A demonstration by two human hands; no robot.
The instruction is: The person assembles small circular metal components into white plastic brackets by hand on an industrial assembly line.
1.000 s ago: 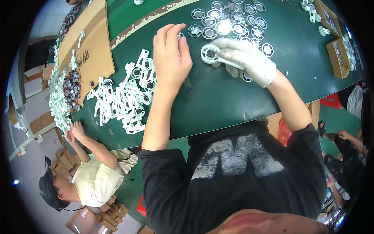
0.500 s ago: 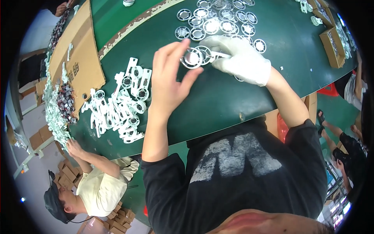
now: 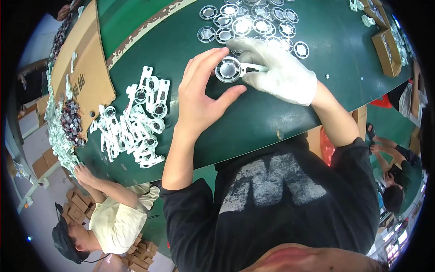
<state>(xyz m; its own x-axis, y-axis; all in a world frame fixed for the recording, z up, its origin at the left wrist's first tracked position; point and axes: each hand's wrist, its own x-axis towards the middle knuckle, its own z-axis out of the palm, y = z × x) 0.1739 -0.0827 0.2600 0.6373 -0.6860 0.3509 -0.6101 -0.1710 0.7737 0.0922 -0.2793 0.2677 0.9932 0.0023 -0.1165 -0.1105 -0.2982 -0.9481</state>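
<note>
My right hand (image 3: pixel 283 75), in a white glove, grips a white plastic handle piece (image 3: pixel 253 68) between thumb and fingers. At the left end of this piece a silver spoked ring (image 3: pixel 228 69) covers its round head. My left hand (image 3: pixel 197 93) is bare and curves around the ring's left side. Its thumb and fingers are spread apart, the fingertips close to the rim; whether they touch it is unclear. Just beyond my hands, many silver spoked rings (image 3: pixel 242 26) lie on the dark green table (image 3: pixel 213 140).
Left of my forearm lies a pile of white handle pieces (image 3: pixel 131 131). Farther left are a cardboard sheet (image 3: pixel 90 54), small dark parts (image 3: pixel 72 122) and a co-worker in a cream shirt (image 3: pixel 118 217). A cardboard box (image 3: pixel 386 54) stands at the far right.
The silver ring, held by my left hand beside the white piece's round head, now sits over that head. My left thumb and fingers have parted from its rim. The view shifted slightly.
</note>
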